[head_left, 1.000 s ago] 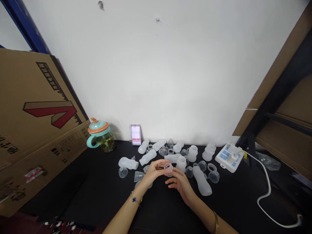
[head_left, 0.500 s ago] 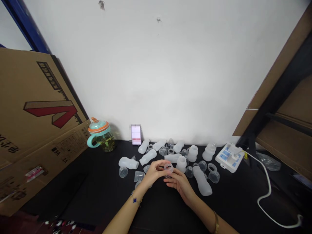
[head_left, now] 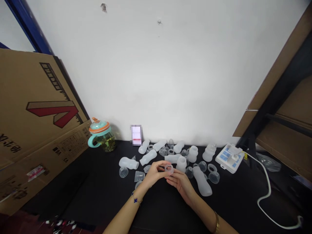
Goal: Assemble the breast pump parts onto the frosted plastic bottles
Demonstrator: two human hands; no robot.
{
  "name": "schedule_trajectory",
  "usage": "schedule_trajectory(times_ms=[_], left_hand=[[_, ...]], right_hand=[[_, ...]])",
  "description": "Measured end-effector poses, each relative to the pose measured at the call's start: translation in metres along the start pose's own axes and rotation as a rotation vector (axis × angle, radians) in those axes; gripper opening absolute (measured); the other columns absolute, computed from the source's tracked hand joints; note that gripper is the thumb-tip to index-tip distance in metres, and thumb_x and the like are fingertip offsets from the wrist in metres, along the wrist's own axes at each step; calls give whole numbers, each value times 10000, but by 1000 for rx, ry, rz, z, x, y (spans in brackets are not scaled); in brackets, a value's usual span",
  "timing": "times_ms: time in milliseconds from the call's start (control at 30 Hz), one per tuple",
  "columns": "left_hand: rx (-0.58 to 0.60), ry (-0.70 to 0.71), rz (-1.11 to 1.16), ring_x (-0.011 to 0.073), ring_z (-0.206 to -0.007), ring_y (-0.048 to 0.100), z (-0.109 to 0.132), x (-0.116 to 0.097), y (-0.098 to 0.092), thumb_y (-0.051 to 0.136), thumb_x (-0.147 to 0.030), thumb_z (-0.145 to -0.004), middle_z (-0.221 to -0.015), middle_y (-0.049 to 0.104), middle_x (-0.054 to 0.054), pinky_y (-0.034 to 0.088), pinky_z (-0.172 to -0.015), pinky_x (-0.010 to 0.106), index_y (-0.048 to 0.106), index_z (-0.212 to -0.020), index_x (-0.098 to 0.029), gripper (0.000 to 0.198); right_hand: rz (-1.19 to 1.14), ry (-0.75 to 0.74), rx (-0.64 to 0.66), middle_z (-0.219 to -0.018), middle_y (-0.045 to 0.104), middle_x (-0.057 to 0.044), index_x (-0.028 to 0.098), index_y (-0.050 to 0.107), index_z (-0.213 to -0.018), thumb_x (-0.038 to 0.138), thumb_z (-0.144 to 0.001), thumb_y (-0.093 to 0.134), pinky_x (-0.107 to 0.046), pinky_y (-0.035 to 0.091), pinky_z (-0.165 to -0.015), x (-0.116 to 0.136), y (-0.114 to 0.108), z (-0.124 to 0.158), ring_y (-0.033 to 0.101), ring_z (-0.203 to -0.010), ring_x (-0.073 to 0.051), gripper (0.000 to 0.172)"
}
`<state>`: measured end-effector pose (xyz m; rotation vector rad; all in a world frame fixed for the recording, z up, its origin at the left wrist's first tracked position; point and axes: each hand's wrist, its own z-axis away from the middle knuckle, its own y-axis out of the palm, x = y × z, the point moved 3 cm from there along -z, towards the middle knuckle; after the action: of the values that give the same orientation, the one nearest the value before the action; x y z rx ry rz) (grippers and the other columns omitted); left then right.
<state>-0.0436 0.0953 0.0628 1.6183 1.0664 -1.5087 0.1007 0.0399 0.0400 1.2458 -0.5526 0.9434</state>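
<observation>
My left hand (head_left: pixel 154 174) and my right hand (head_left: pixel 180 183) meet over the black table (head_left: pixel 102 195). Between their fingertips sits a small clear ring-shaped silicone part (head_left: pixel 169 169). The left fingers pinch it from the left; the right fingers curl under it and touch it. Several translucent bottle bodies lie just behind the hands, one bottle (head_left: pixel 128 162) to the left and a longer bottle (head_left: pixel 202 181) to the right. Small clear caps and rings (head_left: pixel 212 168) are scattered among them.
A teal and orange cup (head_left: pixel 101 135) stands at the back left by a large tilted cardboard box (head_left: pixel 36 123). A white power strip (head_left: pixel 229 157) with a white cable (head_left: pixel 268 191) lies at the right. A dark shelf frame (head_left: pixel 273 100) rises on the right.
Both hands have shifted very slightly, still holding the ring between them. The camera has tipped a little.
</observation>
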Motion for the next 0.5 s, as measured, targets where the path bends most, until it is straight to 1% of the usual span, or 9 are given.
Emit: schedule_trajectory(times_ms=[133, 267, 367, 500], left_hand=[[-3, -5, 10, 297, -1011, 660, 0, 0, 0, 855, -290, -672, -1047, 756, 95, 488, -825, 332, 783, -1022, -195, 369], [-2, 3, 12, 290, -1005, 659, 0, 0, 0, 853, -281, -666, -1044, 760, 88, 488, -827, 327, 783, -1026, -198, 376], [11, 8, -9, 291, -1009, 659, 0, 2, -1, 848, -265, -668, -1057, 760, 89, 488, -836, 330, 782, -1041, -205, 384], [40, 18, -15, 299, -1031, 651, 0, 4, 0, 852, -238, -657, -1091, 751, 96, 483, -849, 335, 789, -1029, -205, 378]], right_hand=[[-30, 0, -5, -1014, 775, -106, 147, 743, -1013, 284, -734, 790, -340, 559, -879, -2, -3, -2, 742, -919, -228, 314], [-87, 14, -15, -997, 773, -130, 136, 725, -1013, 374, -806, 730, -349, 563, -858, -7, -7, -7, 745, -907, -239, 315], [-126, 31, -40, -928, 777, -123, 145, 713, -966, 423, -844, 699, -341, 571, -816, -10, -10, -11, 747, -833, -221, 303], [-144, 31, -63, -884, 781, -97, 166, 694, -956, 420, -831, 718, -335, 576, -777, -10, -11, -11, 738, -746, -197, 284]])
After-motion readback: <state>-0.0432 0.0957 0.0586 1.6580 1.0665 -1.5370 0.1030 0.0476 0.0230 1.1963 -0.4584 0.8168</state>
